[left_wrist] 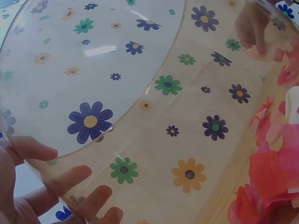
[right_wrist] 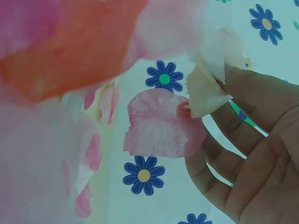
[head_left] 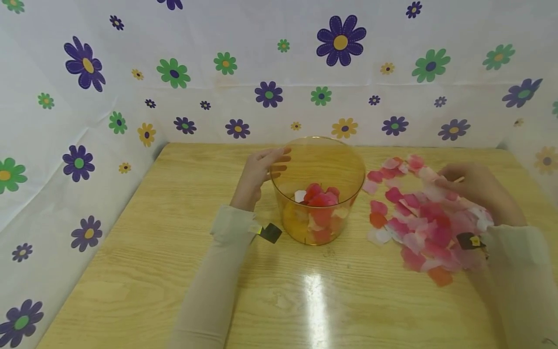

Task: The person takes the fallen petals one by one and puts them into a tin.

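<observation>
A see-through amber bucket point(head_left: 320, 169) stands upright on the table with red, pink and pale petals point(head_left: 322, 208) at its bottom. My left hand point(head_left: 261, 172) holds the bucket's left side, its fingers spread round the wall near the rim; the left wrist view shows those fingers point(left_wrist: 93, 203) against the clear plastic. At the right, my right hand point(head_left: 475, 182) is over the far side of a loose petal heap point(head_left: 429, 228). Between thumb and fingers it pinches a cream petal point(right_wrist: 205, 91), with a pink petal point(right_wrist: 161, 123) beside it at the fingertips.
Loose petals point(head_left: 390, 169) trail from the heap toward the bucket's right side. White cloth point(head_left: 244, 39) printed with flowers rises behind the wooden table point(head_left: 174, 208) and along both sides. Dark tags point(head_left: 270, 233) hang at both wrists.
</observation>
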{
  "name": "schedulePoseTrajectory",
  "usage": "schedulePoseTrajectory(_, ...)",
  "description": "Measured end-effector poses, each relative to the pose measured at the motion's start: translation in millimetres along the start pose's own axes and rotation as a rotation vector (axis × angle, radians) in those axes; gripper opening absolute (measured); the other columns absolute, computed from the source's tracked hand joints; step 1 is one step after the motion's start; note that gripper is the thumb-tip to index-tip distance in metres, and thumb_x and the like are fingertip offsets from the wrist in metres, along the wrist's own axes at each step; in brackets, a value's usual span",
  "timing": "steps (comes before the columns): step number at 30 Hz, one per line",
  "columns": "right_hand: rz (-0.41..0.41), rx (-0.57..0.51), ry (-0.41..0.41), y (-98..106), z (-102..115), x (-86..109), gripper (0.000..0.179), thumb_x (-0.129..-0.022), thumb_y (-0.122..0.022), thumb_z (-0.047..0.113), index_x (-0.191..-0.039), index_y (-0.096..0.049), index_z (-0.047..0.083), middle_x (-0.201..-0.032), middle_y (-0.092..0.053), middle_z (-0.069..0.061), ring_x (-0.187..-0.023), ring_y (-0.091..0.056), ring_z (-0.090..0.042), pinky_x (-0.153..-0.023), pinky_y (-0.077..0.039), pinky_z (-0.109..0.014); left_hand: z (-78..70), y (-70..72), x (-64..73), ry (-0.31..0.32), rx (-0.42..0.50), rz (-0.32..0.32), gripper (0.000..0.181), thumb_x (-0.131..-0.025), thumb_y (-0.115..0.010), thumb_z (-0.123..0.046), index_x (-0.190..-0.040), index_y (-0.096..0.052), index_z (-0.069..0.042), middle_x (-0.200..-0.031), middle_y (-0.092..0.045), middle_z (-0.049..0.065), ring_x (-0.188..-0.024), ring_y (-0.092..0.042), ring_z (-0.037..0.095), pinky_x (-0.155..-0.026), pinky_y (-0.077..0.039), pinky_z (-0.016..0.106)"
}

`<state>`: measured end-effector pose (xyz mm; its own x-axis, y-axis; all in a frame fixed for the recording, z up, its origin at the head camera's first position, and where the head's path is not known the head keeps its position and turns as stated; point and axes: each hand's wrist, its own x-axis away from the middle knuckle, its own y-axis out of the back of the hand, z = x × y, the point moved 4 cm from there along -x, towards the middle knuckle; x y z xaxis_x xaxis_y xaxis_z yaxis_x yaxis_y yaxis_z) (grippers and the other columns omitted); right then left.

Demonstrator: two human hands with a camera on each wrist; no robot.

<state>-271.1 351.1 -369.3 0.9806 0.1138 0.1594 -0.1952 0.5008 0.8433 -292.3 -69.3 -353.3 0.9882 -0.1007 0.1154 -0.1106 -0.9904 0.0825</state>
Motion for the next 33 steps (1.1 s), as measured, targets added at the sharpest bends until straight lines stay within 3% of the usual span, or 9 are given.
schedulePoseTrajectory(10,0.017,-0.033,-0.039,1,5,1.3,0.055,-0.088,-0.061,0.043,-0.124,-0.056,0.002,-0.127,-0.053,-0.028,-0.114,-0.047,-0.043,-0.088,-0.042,-0.062,-1.4,1.2,-1.1,-0.006,-0.012,0.015,0.04,-0.097,-0.049,-0.036,-0.125,-0.06,-0.01,-0.128,-0.06,0.013,-0.114,-0.059,0.031,-0.097,-0.045,0.041)
schedulePoseTrajectory(20,0.055,0.032,-0.007,-3,-4,-4.7,0.048,-0.086,-0.065,0.04,-0.113,-0.062,0.0,-0.123,-0.056,-0.029,-0.109,-0.049,-0.043,-0.085,-0.045,-0.06,-3.8,0.8,-2.0,0.003,-0.018,0.018,0.04,-0.096,-0.049,-0.036,-0.125,-0.06,-0.011,-0.127,-0.061,0.012,-0.113,-0.059,0.03,-0.096,-0.045,0.04)
schedulePoseTrajectory(25,0.093,0.065,0.01,-5,-7,-8.2,0.041,-0.085,-0.067,0.038,-0.105,-0.064,0.002,-0.109,-0.064,-0.023,-0.093,-0.057,-0.032,-0.075,-0.051,-0.046,-5.5,1.7,-2.3,0.006,-0.017,0.019,0.04,-0.096,-0.049,-0.036,-0.125,-0.06,-0.01,-0.127,-0.061,0.013,-0.114,-0.059,0.031,-0.096,-0.046,0.04)
schedulePoseTrajectory(29,0.095,0.091,0.04,-5,-4,-9.5,0.036,-0.085,-0.068,0.033,-0.103,-0.063,0.002,-0.102,-0.065,-0.019,-0.087,-0.055,-0.026,-0.067,-0.048,-0.035,-6.6,2.4,-2.9,0.01,-0.021,0.019,0.04,-0.097,-0.049,-0.036,-0.126,-0.06,-0.01,-0.128,-0.06,0.013,-0.114,-0.059,0.032,-0.096,-0.046,0.04)
schedulePoseTrajectory(33,0.085,0.083,0.039,-4,-1,-8.3,0.04,-0.086,-0.066,0.033,-0.109,-0.062,0.0,-0.112,-0.061,-0.026,-0.094,-0.054,-0.034,-0.075,-0.049,-0.048,-7.6,2.9,-3.9,0.015,-0.023,0.019,0.04,-0.097,-0.049,-0.036,-0.126,-0.059,-0.011,-0.128,-0.06,0.013,-0.113,-0.059,0.031,-0.096,-0.046,0.039)
